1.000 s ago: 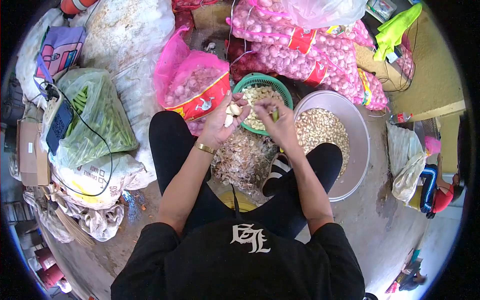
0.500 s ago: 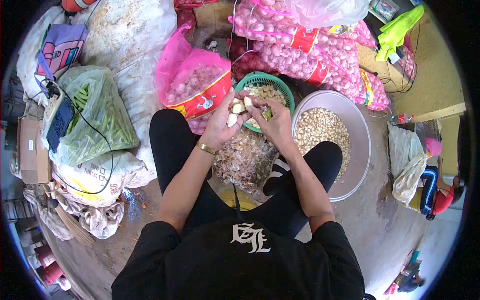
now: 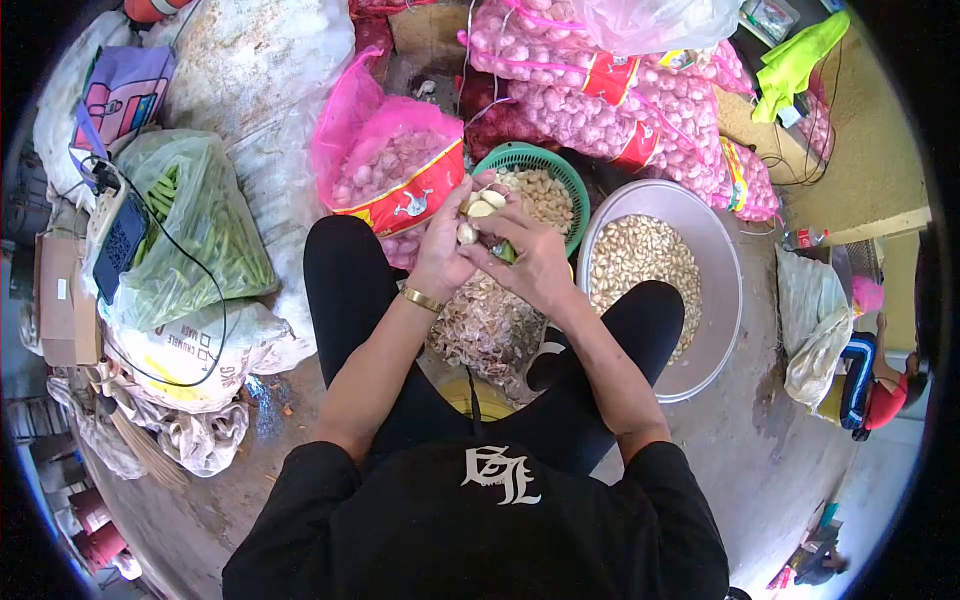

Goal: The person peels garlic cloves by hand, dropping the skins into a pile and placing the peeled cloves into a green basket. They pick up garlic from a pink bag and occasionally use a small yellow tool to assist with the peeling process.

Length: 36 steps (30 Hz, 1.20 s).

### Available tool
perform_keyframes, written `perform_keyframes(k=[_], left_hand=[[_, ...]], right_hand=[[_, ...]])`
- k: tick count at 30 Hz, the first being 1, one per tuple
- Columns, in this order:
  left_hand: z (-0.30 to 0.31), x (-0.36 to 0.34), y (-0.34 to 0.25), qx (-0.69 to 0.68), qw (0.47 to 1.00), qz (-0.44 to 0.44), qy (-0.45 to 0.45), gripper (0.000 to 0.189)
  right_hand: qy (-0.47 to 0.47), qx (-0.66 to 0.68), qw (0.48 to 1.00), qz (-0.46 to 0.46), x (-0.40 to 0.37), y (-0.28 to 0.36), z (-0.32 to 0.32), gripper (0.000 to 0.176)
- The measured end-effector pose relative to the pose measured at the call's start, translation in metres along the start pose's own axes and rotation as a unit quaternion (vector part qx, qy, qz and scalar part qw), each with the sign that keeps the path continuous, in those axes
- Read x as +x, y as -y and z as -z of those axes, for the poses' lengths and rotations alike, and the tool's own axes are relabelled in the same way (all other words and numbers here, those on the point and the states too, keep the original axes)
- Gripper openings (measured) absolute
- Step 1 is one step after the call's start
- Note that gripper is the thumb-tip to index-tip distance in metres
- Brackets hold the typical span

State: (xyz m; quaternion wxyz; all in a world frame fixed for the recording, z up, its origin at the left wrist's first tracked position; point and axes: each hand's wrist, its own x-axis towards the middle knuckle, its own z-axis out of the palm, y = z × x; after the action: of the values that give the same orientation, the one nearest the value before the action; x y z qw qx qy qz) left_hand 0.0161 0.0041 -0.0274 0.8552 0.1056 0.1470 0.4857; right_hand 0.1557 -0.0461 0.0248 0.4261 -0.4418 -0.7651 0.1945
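Observation:
My left hand (image 3: 442, 250) is cupped around several pale garlic cloves (image 3: 483, 208), over the heap of garlic skins (image 3: 488, 325) between my legs. My right hand (image 3: 540, 265) meets it from the right, its fingers on a clove at the edge of the left palm. A small green-handled tool (image 3: 508, 251) is tucked in the right hand; its blade or tip cannot be made out. Just beyond the hands stands a green plastic basket (image 3: 520, 153) with peeled cloves in it. At right, a wide grey basin (image 3: 718, 300) holds many cloves with brownish skin.
An open pink mesh bag of garlic (image 3: 385, 170) stands ahead on the left. Full garlic sacks (image 3: 600, 120) are stacked at the back. A plastic bag of green vegetables (image 3: 200, 230) lies at left. Another person (image 3: 880, 385) sits far right.
My right hand has come down and closer to the left palm, and the clove raised in its fingers no longer shows there. The cloves in my left hand have shifted.

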Motion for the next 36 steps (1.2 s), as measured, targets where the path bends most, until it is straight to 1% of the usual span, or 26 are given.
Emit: perform_keyframes(k=[1, 3, 4, 6, 7, 9, 11, 13, 16, 18, 19, 21, 22, 23, 24, 25, 27, 29, 30, 32, 33, 35, 36], left_hand=[[0.002, 0.002, -0.001, -0.009, 1.0, -0.014, 0.017, 0.039], [0.002, 0.002, -0.002, -0.017, 0.999, -0.024, 0.035, 0.041], [0.0, 0.0, -0.004, -0.027, 0.999, -0.021, 0.025, 0.043], [-0.004, -0.001, -0.005, -0.036, 0.999, -0.018, 0.014, 0.045], [-0.005, -0.001, -0.005, -0.028, 0.999, -0.016, 0.012, 0.045], [-0.005, -0.002, -0.004, -0.022, 1.0, -0.014, 0.009, 0.045], [-0.005, -0.002, -0.002, -0.019, 1.0, 0.019, 0.016, 0.043], [-0.012, -0.006, 0.001, -0.008, 1.0, 0.014, 0.006, 0.042], [-0.014, -0.006, 0.0, -0.003, 1.0, 0.014, 0.0, 0.041], [-0.015, -0.007, -0.001, -0.009, 1.0, 0.022, 0.004, 0.041], [-0.016, -0.007, -0.002, 0.005, 0.999, 0.031, 0.012, 0.041], [-0.02, -0.007, -0.004, 0.019, 0.999, 0.038, 0.022, 0.04], [-0.023, -0.008, -0.004, 0.019, 0.999, 0.039, -0.007, 0.038], [-0.024, -0.009, -0.004, 0.018, 0.998, 0.04, -0.035, 0.036], [-0.02, -0.008, -0.004, 0.018, 0.998, 0.04, -0.035, 0.036], [-0.011, -0.007, -0.003, 0.024, 0.998, 0.045, -0.037, 0.032], [0.002, -0.006, -0.004, 0.03, 0.998, 0.049, -0.039, 0.029], [0.013, -0.004, -0.005, 0.029, 0.996, 0.075, 0.046, 0.031], [0.008, -0.007, -0.004, 0.029, 0.996, 0.074, 0.046, 0.031], [-0.012, -0.015, 0.001, 0.095, 0.995, 0.04, 0.003, 0.029], [-0.016, -0.016, 0.004, 0.095, 0.995, 0.039, 0.004, 0.029], [-0.021, -0.018, 0.007, 0.158, 0.987, -0.006, 0.009, 0.031], [-0.021, -0.019, 0.009, 0.158, 0.987, -0.007, 0.008, 0.031]], right_hand=[[0.001, 0.001, 1.0, 0.002, 0.001, -0.001, -0.001, 0.032], [-0.015, 0.044, 0.998, 0.04, 0.002, -0.005, 0.0, 0.03], [-0.016, 0.043, 0.998, 0.04, 0.002, -0.007, 0.003, 0.03], [0.027, 0.103, 0.994, 0.008, 0.001, -0.01, 0.008, 0.028], [0.027, 0.104, 0.994, 0.008, 0.003, -0.012, 0.008, 0.028], [-0.11, 0.05, 0.992, -0.028, 0.009, -0.015, 0.009, 0.025], [-0.092, 0.025, 0.994, -0.043, 0.011, -0.019, 0.014, 0.024], [-0.075, 0.001, 0.996, -0.057, 0.011, -0.022, 0.016, 0.023], [-0.047, -0.029, 0.998, -0.041, 0.007, -0.033, 0.011, 0.023], [-0.049, 0.023, 0.995, -0.086, 0.006, -0.038, 0.009, 0.024], [-0.05, 0.023, 0.995, -0.086, 0.005, -0.037, 0.009, 0.024], [-0.05, 0.136, 0.971, -0.189, 0.005, -0.035, 0.012, 0.023], [-0.051, 0.136, 0.971, -0.189, 0.007, -0.033, 0.012, 0.023], [-0.069, 0.207, 0.957, -0.189, 0.008, -0.031, 0.011, 0.023], [-0.087, 0.277, 0.938, -0.188, 0.009, -0.028, 0.012, 0.022], [-0.087, 0.277, 0.938, -0.188, 0.01, -0.026, 0.017, 0.022], [-0.045, 0.286, 0.901, -0.323, 0.009, -0.021, 0.026, 0.023], [-0.057, 0.312, 0.892, -0.323, 0.008, -0.025, 0.022, 0.022], [-0.07, 0.336, 0.882, -0.323, 0.007, -0.027, 0.019, 0.02], [-0.08, 0.34, 0.877, -0.329, 0.004, -0.029, 0.015, 0.019], [-0.09, 0.343, 0.873, -0.336, 0.005, -0.027, 0.014, 0.018], [-0.103, 0.338, 0.875, -0.332, 0.006, -0.019, 0.011, 0.019], [-0.117, 0.332, 0.876, -0.329, 0.007, -0.014, 0.009, 0.02]])
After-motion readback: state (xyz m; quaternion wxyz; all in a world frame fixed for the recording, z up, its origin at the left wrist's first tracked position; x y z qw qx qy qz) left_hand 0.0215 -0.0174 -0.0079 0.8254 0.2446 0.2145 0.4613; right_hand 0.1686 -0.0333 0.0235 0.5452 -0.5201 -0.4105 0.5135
